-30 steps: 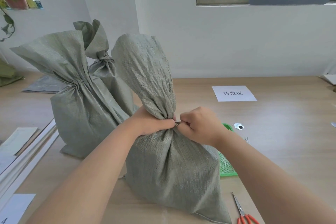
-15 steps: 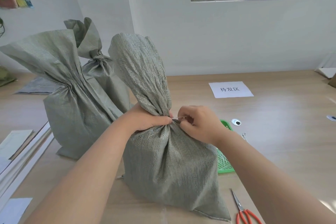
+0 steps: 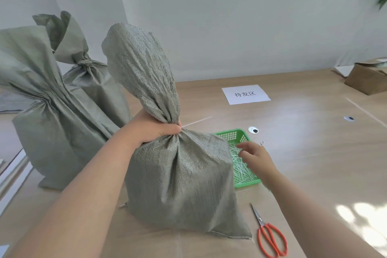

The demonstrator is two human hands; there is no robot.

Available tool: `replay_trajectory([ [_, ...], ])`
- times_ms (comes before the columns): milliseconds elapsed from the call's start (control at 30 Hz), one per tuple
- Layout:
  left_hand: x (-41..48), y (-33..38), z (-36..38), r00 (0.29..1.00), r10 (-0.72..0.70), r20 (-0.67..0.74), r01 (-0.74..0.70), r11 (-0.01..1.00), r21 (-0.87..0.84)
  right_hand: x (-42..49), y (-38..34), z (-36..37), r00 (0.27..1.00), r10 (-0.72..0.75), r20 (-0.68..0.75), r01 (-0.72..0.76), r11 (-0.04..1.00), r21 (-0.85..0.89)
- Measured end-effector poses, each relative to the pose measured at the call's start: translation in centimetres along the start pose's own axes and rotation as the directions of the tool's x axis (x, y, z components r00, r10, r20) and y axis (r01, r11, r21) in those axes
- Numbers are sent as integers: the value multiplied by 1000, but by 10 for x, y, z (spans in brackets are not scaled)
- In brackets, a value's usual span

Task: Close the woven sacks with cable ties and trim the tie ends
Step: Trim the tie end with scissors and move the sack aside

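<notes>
A grey-green woven sack (image 3: pixel 180 182) stands upright on the table in front of me. My left hand (image 3: pixel 150 130) grips its gathered neck. A white cable tie (image 3: pixel 196 122) circles the neck, and its long free end sticks out to the right. My right hand (image 3: pixel 256 158) hovers with its fingers apart over a green basket (image 3: pixel 231 135) of white cable ties, to the right of the sack, holding nothing. Orange-handled scissors (image 3: pixel 270 236) lie on the table at the sack's front right corner.
Two more tied woven sacks, the left sack (image 3: pixel 41 123) and the back sack (image 3: pixel 94 81), stand behind and to the left. A paper label (image 3: pixel 245 94) lies on the table beyond the basket. A cardboard box (image 3: pixel 368 77) sits at the far right.
My right hand has let go of the tie at the sack's neck and dropped to the right over the green basket. The tie's free end now sticks out. My left hand keeps its grip.
</notes>
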State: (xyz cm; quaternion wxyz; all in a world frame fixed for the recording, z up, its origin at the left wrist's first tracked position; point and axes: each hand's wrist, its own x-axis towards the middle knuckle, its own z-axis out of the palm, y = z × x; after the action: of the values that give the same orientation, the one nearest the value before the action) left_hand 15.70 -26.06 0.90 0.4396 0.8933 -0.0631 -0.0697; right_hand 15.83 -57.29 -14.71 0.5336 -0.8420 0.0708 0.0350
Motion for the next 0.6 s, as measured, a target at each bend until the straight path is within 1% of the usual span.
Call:
replay_trajectory([
  [167, 5, -1, 2, 999, 20, -35, -21, 1000, -13, -25, 70, 1, 982, 188, 20, -179, 957, -229],
  [267, 7, -1, 4, 999, 15, -46, -16, 999, -31, -41, 107, 4, 959, 279, 38, -246, 895, -373],
  [367, 7, 1, 6, 998, 10, -58, -13, 999, -53, -55, 134, 8, 922, 383, 59, -314, 828, -464],
  [467, 7, 0, 7, 998, 18, -60, -22, 997, -71, -69, 155, 11, 893, 446, 60, -348, 770, -535],
  [600, 7, -2, 8, 999, -6, -33, 2, 993, -119, -82, 181, 14, 874, 484, 41, -347, 681, -645],
])
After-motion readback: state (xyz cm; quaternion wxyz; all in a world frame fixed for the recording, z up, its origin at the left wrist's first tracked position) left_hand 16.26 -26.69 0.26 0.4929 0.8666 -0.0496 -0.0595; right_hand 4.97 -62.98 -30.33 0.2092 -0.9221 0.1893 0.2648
